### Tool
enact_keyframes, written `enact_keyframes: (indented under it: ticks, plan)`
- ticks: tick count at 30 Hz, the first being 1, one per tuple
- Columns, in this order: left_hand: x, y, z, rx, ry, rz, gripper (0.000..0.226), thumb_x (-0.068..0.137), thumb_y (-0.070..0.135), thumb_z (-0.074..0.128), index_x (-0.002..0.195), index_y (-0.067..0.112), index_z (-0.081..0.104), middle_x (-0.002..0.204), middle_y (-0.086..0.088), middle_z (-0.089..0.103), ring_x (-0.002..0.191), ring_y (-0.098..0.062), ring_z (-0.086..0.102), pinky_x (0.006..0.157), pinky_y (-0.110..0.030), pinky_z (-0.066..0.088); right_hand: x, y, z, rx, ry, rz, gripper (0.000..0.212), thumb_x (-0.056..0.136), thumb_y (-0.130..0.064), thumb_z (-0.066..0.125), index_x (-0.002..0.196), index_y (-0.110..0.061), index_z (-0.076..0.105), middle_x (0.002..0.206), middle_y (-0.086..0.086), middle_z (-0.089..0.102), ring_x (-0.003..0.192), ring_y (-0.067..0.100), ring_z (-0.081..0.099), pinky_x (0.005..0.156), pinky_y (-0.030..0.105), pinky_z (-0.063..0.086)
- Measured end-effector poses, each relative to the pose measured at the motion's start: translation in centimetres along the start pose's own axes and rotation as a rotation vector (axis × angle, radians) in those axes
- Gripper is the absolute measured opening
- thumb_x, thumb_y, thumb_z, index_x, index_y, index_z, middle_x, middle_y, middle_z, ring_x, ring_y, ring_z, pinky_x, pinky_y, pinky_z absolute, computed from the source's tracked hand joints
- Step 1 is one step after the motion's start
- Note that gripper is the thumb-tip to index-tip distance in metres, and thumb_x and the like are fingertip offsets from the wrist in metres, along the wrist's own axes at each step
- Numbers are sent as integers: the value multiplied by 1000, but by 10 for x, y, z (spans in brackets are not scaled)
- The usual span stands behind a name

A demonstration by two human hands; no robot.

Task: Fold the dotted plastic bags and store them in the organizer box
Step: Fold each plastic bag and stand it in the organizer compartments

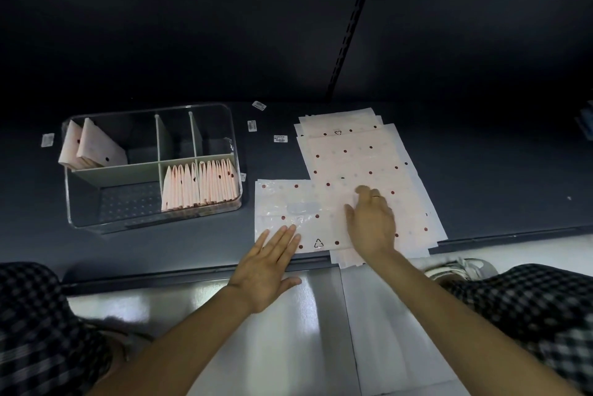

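A dotted plastic bag point(298, 206) lies flat near the front edge of the dark table, its left part free and its right part over a stack of dotted bags point(356, 152). My left hand point(269, 264) lies with straight fingers on the bag's front left corner. My right hand point(372, 219) rests flat on its right part, fingers spread. The clear organizer box point(150, 219) stands at the left. Several folded pink bags point(199, 185) fill its front right compartment, and two folded bags point(93, 147) lean in the back left one.
Small white labels point(279, 138) lie scattered on the dark table point(497, 177) between the box and the stack. A dark wall rises behind. The table's front edge runs just under my wrists, with a pale floor and a shoe point(459, 267) below.
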State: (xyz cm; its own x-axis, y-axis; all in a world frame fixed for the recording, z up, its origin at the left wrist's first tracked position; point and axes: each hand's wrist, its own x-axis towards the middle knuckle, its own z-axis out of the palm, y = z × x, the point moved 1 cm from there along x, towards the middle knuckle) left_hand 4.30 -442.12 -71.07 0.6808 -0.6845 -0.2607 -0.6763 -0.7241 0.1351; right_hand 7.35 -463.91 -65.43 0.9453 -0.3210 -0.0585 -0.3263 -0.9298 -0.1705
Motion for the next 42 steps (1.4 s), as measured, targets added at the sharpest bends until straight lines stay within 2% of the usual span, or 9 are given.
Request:
enact_keyframes:
  ticks: [2,5,12,15,18,23,35,39,42]
  plan:
    - [0,-1,-1,-11,1,10,75,95,61,12,143,16,-25,152,-2,-29,139,-20,-29,113,-44,-20,-29,-21,8,106,65,-330,48,92,-27,55,133,-3,46,125,19,56,113,35,53,95,40,43]
    - [0,-3,-1,-27,7,35,75,94,60,14,144,14,-19,153,-3,-23,140,-21,-26,114,-43,-19,-67,-34,37,33,-297,-653,71,96,-50,29,149,-9,6,158,6,5,147,21,2,120,36,2]
    - [-1,-9,2,-59,7,53,76,87,64,0,145,19,-22,150,2,-31,139,-17,-29,113,-43,-21,-66,42,38,-223,-349,-631,78,91,-63,7,146,-13,-18,152,3,-28,141,15,-26,117,33,-14]
    - [1,-14,-1,-200,75,46,69,94,58,16,150,23,-3,155,8,-15,143,-11,-17,115,-32,-17,-57,49,26,-117,-258,-611,65,98,-48,31,150,-11,16,158,2,6,146,15,6,120,33,6]
    - [6,-17,-10,-374,200,-16,54,97,43,43,146,23,32,154,11,20,143,-8,19,116,-20,2,-47,46,15,9,-27,-635,40,77,-21,77,113,-6,67,126,8,62,114,23,61,97,41,49]
    - [6,-21,-20,-428,274,-103,37,91,34,59,126,21,56,142,11,46,129,-10,45,102,-25,38,-39,42,15,-66,132,-788,16,65,-12,82,78,-12,72,99,4,73,93,15,69,82,25,55]
    - [3,-54,-40,-783,270,-375,9,87,25,67,92,19,67,86,3,70,86,-20,63,73,-31,45,7,46,-25,804,-644,-160,4,85,-15,68,86,-12,65,84,-12,65,79,-5,60,71,13,44]
    - [12,-46,-42,-1035,241,-406,7,91,15,60,98,15,61,91,1,70,91,-19,65,78,-26,45,11,54,-13,881,-702,22,13,82,-9,71,92,-11,64,90,-2,68,78,6,62,70,15,47]
    - [20,-42,-41,-1123,278,-501,14,94,13,56,104,3,58,99,-10,70,95,-27,65,87,-36,49,15,53,3,772,-484,153,34,88,-18,65,61,-10,46,63,3,53,66,17,44,60,25,32]
